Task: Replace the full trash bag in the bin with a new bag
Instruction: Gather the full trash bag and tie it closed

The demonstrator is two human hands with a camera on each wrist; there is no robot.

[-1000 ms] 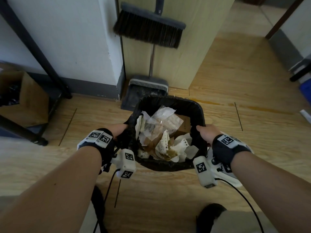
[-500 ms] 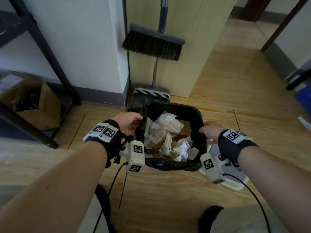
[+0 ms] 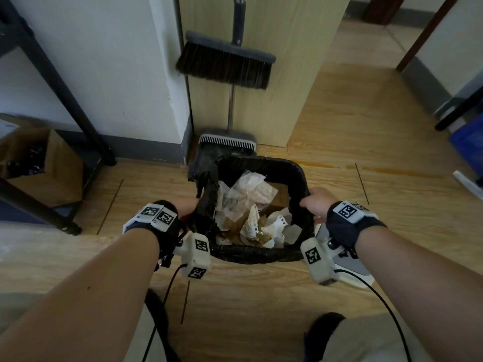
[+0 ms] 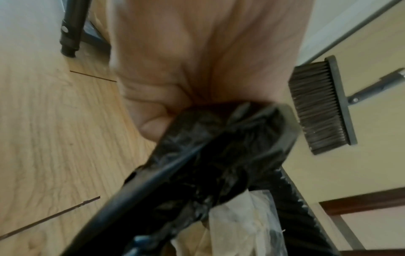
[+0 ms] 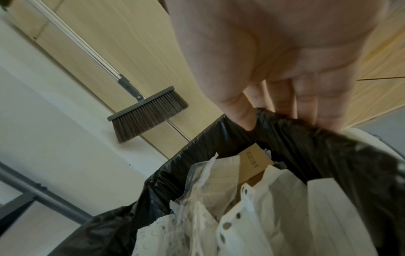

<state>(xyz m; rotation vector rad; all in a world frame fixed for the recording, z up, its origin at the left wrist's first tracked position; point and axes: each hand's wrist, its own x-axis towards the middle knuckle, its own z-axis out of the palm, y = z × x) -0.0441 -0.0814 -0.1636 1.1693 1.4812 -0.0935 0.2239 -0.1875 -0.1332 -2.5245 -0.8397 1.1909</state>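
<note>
A light wood-plank floor was seen meeting a white wall with a grey skirting, beside a pale wooden cabinet panel. Against that panel a broom was seen with its bristles clear of the floor, and a grey dustpan stood below it, just behind the bin. At the left a black metal rack leg slanted down to the floor, with an open cardboard box beside it.

The full trash bag, black and glossy, was seen in the bin on the floor, between the two forearms. Its mouth was folded over the far, right and near edges of the bin, while its left edge was gathered up into a bunched, raised flap. Crumpled paper and clear plastic wrappers filled the bag, along with a piece of brown cardboard. Little of the bin itself could be made out under the plastic. A white, flat object lay on the floor to the right, partly hidden by the wrist.

The left hand was closed around the gathered left edge of the bag, its fingers curled tight on the black plastic. The right hand was set on the right edge of the bag; in the right wrist view its thumb was seen tucked inside the plastic and its fingers outside, so that the edge was pinched between them. A marker-tagged camera unit was strapped to each wrist.
</note>
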